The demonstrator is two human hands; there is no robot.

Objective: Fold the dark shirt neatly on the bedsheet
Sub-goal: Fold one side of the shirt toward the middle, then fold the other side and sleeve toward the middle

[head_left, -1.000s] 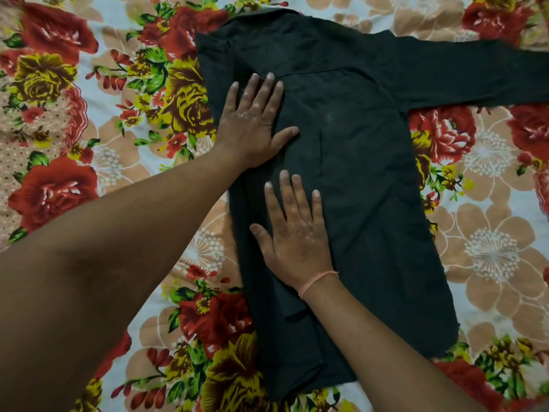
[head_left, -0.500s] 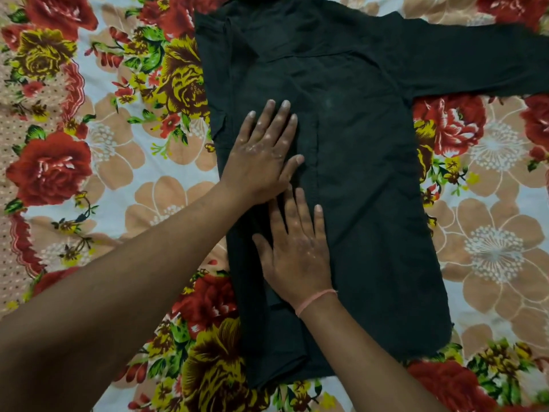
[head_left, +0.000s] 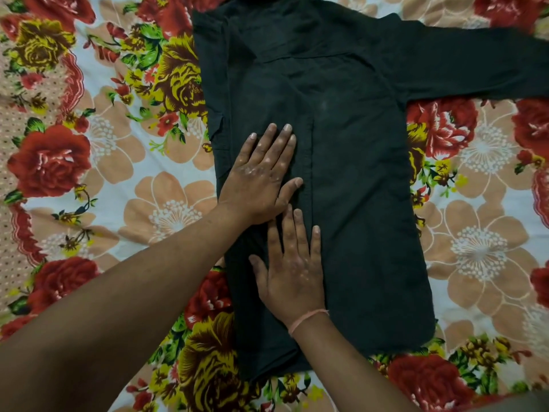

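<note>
**Item:** dark shirt (head_left: 356, 203), lying flat at the centre of the floral bedsheet (head_left: 118, 203), collar pointing to 12 o'clock and hem to 6 o'clock. The 9 o'clock side is lying folded inward, its folded edge (head_left: 310, 150) running up the middle. The other sleeve (head_left: 475, 69) is stretching toward 2 o'clock, not yet folded.

**Hands:** the left hand (head_left: 258, 179) is pressing palm-down on the folded panel, fingers straight and close together, thumb splaying toward 3 o'clock. The right hand (head_left: 292, 278), wearing a pink wrist thread (head_left: 309, 318), is pressing flat at the left hand's 6 o'clock, fingers straight and slightly spread.

**Risks, as judged:**
- The panel is probably wanting to slide or lift open once the palms are coming off.
- Sideways pushing is risking bunching the soft sheet and skewing the fold.
- The hem corner at 7 o'clock is sitting unevenly.

**Materials:** the shirt is looking like thin, limp, matte woven cloth, faintly creased. The sheet is showing a smooth print of red roses and peach blooms.
</note>
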